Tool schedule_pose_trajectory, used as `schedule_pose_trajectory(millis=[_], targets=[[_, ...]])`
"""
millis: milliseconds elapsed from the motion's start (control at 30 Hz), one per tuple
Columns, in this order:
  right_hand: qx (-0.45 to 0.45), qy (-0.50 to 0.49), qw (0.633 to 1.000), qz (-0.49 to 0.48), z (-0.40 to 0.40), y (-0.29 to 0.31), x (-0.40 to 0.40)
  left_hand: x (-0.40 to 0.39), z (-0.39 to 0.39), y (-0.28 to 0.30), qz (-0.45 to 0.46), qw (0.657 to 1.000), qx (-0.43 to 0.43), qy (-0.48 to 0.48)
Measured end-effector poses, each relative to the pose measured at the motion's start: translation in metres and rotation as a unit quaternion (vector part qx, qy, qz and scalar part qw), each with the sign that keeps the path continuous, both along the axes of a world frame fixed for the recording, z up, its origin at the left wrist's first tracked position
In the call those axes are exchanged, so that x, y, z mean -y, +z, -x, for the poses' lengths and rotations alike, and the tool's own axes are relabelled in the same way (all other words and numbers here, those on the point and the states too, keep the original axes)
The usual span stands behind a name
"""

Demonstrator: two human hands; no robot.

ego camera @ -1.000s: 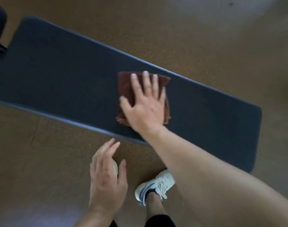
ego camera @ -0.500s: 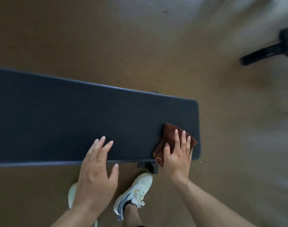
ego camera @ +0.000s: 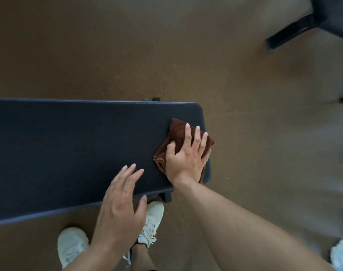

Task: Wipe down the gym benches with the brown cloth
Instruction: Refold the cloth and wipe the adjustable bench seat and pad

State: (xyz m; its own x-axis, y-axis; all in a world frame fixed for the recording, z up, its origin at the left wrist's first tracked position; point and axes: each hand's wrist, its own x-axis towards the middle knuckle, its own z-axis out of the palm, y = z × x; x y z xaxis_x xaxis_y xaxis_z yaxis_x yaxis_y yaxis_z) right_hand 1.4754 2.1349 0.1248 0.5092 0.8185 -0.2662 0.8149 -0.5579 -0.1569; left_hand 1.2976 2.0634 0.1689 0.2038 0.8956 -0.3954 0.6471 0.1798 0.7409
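Note:
A long dark padded gym bench (ego camera: 73, 145) runs from the left edge to the middle of the view. The brown cloth (ego camera: 176, 132) lies bunched at the bench's right end, one corner hanging past the edge. My right hand (ego camera: 186, 157) presses flat on the cloth with fingers spread. My left hand (ego camera: 121, 204) hovers over the bench's near edge, fingers apart, holding nothing.
Brown speckled floor (ego camera: 245, 114) surrounds the bench. My white shoes (ego camera: 73, 245) stand just below the bench's near edge. Black legs of other equipment (ego camera: 291, 30) sit at the top right. Another white shoe (ego camera: 341, 253) shows at the bottom right corner.
My right hand slid the cloth along the bench from its middle to the right end, where the cloth now overhangs the edge. My left hand rose over the bench's near edge.

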Motion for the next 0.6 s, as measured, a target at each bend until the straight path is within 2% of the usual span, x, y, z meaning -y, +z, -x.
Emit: schedule_pose_trajectory(millis=[167,267,367,467,600], targets=[[-0.048,-0.003,0.998,-0.029,-0.037,0.007,-0.054,-0.003,-0.025,0.005,-0.002,1.0,-0.018,-0.006],[-0.132,-0.058,0.989,-0.044,-0.062,0.017,-0.097,-0.023,-0.034,0.003,-0.022,0.999,-0.046,-0.013],[-0.231,-0.107,0.967,0.022,-0.093,0.032,-0.13,-0.047,-0.046,0.008,-0.044,0.998,-0.052,0.005],[-0.331,-0.168,0.924,0.088,-0.124,0.045,-0.138,-0.06,-0.063,0.017,-0.057,0.998,-0.025,0.03],[-0.372,-0.237,0.885,0.147,-0.16,0.064,-0.114,-0.061,-0.092,0.028,-0.009,0.997,0.017,0.074]])
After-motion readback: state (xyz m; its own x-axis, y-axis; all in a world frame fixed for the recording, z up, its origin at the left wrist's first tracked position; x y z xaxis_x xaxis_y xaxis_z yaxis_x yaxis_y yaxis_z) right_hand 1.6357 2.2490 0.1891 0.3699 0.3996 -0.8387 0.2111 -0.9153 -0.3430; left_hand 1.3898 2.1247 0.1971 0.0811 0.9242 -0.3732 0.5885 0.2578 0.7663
